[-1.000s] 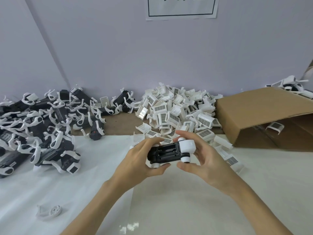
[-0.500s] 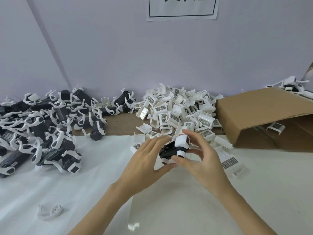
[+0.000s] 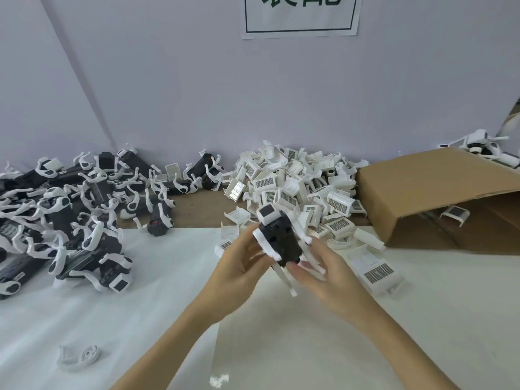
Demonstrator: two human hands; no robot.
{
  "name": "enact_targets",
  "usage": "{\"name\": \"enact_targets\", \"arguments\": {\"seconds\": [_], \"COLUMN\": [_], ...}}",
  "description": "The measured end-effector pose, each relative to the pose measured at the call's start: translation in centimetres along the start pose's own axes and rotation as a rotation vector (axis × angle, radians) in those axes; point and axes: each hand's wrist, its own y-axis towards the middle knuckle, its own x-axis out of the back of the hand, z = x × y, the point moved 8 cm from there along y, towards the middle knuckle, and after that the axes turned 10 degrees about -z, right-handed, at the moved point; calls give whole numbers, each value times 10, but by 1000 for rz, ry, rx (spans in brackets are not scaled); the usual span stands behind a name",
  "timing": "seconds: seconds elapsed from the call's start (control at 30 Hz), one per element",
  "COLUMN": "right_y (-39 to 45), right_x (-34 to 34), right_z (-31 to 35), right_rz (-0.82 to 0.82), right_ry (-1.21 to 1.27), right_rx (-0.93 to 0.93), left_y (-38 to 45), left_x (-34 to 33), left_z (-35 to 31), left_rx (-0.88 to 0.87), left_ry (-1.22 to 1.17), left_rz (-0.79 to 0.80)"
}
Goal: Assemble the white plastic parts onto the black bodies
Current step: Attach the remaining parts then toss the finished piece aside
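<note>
Pale lilac wall, a printed sign (image 3: 300, 15) taped high; white-covered worktop (image 3: 422, 319) below, a brown strip bare at the back.

Black body (image 3: 278, 237) held up between both hands above the worktop centre. White cap at its far upper end, white arms hanging off its lower end. Long axis tilted, running from near-low to far-high, away from the person. Left hand (image 3: 239, 266) grips its left side, fingers curled round. Right hand (image 3: 332, 274) pinches the lower right end, thumb against the white arms; exact finger contact blurred. Both hands equally near; the body sits between them.

Judgement: a white part is being seated or checked; the next press would run along that long axis.

Behind, a heap of loose white plastic parts (image 3: 298, 187), just beyond the hands. Left, a pile of finished black-and-white units (image 3: 70, 215). Right, a cardboard box (image 3: 439, 198) tipped on its side, mouth open; one white part (image 3: 454, 214) lies inside. A stray white ring piece (image 3: 81, 358) lies near left.
</note>
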Motion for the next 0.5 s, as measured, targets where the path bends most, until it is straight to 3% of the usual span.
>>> {"name": "enact_targets", "arguments": {"seconds": [0.17,0.43,0.5], "right_y": [4,4,3], "right_x": [5,10,16], "right_z": [-12,-15,-10], "right_rz": [-99,-189,-235], "right_ry": [-80,-172,-157], "right_rx": [22,94,104], "left_y": [-2,-1,1], "left_x": [-10,-8,-8], "left_z": [-3,-5,-6], "left_rx": [-66,-57,43], "left_ry": [140,81,-95], "left_rz": [33,17,62]}}
